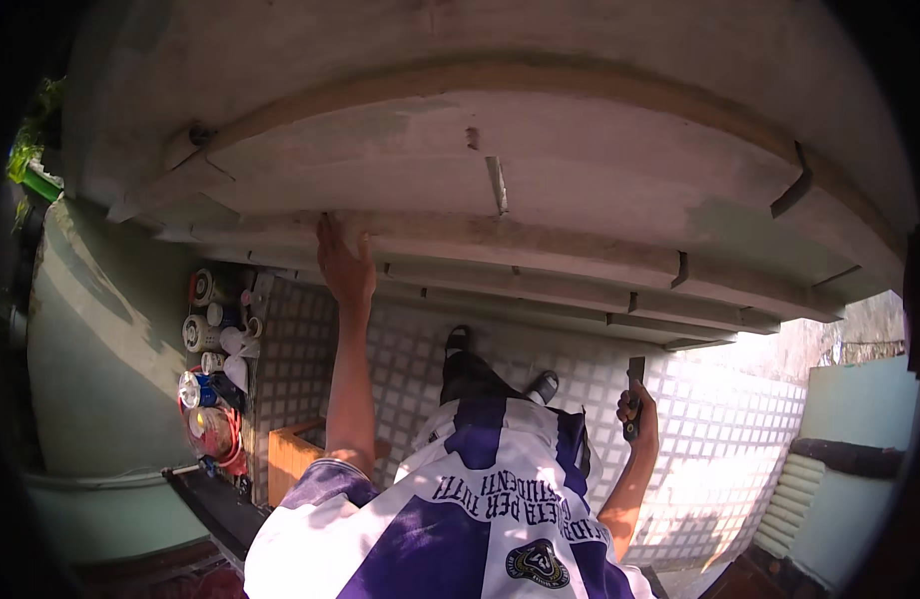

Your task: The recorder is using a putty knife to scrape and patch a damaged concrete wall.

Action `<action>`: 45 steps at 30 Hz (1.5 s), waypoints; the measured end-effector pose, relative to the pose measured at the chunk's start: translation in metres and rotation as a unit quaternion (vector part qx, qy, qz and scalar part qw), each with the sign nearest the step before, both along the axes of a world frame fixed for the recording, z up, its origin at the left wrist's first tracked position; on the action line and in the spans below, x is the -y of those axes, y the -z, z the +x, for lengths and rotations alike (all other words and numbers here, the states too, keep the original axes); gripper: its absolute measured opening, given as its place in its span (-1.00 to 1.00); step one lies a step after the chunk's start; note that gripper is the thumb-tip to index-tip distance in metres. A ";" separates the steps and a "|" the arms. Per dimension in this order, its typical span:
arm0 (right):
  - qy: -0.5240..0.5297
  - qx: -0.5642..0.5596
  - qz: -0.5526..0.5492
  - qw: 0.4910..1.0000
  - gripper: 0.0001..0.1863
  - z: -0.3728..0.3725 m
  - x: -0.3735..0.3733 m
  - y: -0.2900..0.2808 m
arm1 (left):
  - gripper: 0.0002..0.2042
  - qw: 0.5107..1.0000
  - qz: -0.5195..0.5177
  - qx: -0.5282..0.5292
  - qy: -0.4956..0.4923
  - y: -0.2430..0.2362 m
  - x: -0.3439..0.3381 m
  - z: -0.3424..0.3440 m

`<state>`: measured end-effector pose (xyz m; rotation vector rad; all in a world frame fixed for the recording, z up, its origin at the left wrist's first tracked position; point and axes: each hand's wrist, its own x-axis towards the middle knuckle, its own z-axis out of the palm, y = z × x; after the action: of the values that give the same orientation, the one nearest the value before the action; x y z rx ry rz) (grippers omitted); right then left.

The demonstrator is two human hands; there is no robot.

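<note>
the pale ledged structure (540, 247) spans the upper frame. left hand (347, 268), left of centre: open, fingers apparently resting on its edge. right hand (639, 414), right of centre: closed around a flat-bladed tool (635, 374). judged step: feeling the surface, tool clear; next move likely calls for raising the tool.

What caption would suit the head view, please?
Left hand against a pale ledge, right hand gripping a flat-bladed tool above tiled floor.

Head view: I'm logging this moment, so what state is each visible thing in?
Left grip: open, fingers at the pale ledge
Right grip: closed around the flat-bladed tool
Flat-bladed tool: held, blade exposed
Pale ledge: mostly shaded
Sandals: worn
Tiled floor: partly sunlit
Containers: clustered together
</note>
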<state>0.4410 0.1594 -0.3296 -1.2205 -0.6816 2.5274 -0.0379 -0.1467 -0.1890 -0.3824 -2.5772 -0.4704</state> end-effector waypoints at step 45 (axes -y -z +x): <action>-0.061 0.022 -0.035 0.997 -0.64 -0.031 -0.003 0.008 | -0.09 0.959 0.158 0.072 0.226 -0.010 -0.148 0.137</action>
<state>0.4104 0.1626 -0.3374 -1.2992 -0.7036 2.6512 0.0991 0.0013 -0.1786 -0.8516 -2.4801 -1.0912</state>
